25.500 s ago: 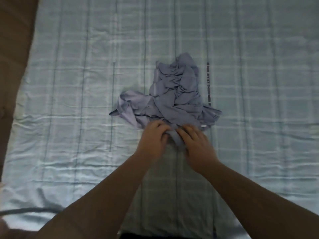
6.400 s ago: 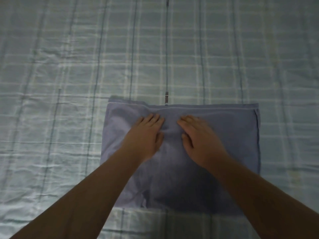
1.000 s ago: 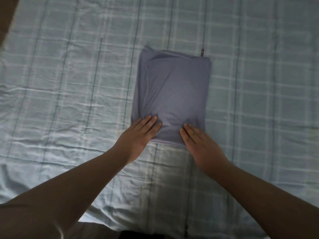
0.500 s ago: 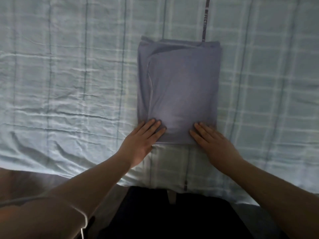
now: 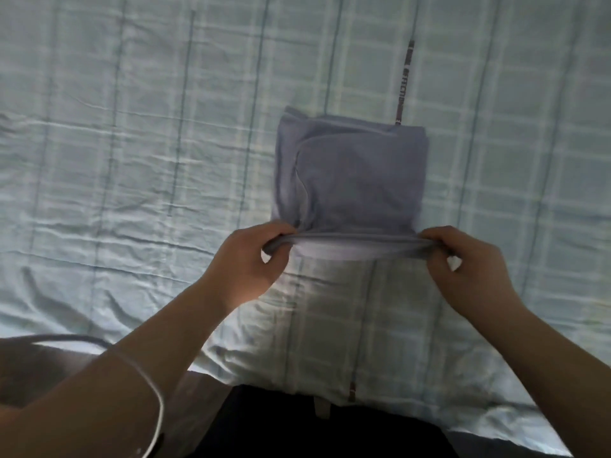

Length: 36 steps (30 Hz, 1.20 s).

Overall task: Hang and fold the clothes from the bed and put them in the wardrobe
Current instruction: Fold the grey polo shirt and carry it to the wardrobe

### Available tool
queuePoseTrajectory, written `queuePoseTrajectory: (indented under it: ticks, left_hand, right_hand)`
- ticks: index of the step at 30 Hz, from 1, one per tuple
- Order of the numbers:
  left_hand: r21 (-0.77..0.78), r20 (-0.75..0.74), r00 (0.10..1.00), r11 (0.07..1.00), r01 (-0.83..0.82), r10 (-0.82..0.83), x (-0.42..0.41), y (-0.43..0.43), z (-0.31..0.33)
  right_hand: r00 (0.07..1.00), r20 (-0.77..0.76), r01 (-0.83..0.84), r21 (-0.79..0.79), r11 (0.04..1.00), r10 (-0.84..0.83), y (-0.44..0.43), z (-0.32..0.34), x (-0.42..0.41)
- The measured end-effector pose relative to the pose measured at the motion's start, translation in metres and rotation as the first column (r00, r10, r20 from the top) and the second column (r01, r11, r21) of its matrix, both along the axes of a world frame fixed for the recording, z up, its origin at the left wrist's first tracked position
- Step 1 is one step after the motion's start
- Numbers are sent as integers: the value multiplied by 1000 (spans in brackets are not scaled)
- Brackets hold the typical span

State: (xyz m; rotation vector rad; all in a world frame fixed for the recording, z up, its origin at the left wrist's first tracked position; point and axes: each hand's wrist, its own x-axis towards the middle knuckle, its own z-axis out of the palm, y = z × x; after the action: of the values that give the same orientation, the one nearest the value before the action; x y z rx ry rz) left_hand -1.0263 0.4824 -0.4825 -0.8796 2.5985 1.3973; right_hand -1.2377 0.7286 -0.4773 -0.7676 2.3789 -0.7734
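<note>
Left hand (image 5: 246, 259) pinches the near-left corner of the folded lavender garment (image 5: 353, 180), right hand (image 5: 463, 259) the near-right corner. That near edge looks lifted off the checked bedsheet (image 5: 132, 160), though dim light blurs it; the far part lies flat.

arms: left forearm (image 5: 155, 338) and right forearm (image 5: 529, 338) bare to the frame edge | hands: left hand (image 5: 244, 262) and right hand (image 5: 469, 266) bare | cable: thin white cord (image 5: 147, 378) curving across the left forearm | clothing: plain black garment (image 5: 297, 428) on the body at bottom, kind unclear
</note>
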Motion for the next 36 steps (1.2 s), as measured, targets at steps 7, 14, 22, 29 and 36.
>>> queuePoseTrajectory:
  ticks: [7, 14, 22, 29, 36]
  left_hand:
    - [58, -29, 921, 921, -386, 388, -93, -51, -5]
    - [19, 50, 850, 851, -525, 524, -153, -78, -59]
    - [-522, -127, 991, 846, -106, 46, -131, -36, -58]
    - [-605, 155, 972, 761, 235, -177, -111, -5, -96]
    - [-588, 257, 957, 764, 265, -134, -118, -16, -126]
  right_hand:
    - [942, 79, 333, -89, 939, -327, -82, -16, -68]
    - [950, -47, 310, 46, 950, -308, -120, -76, -108]
    - [909, -356, 221, -23, 975, -215, -108, -72, -77]
    - [817, -432, -298, 254, 920, 383, -99, -95, -29]
    - [849, -379, -262, 301, 917, 368, -97, -124, -38]
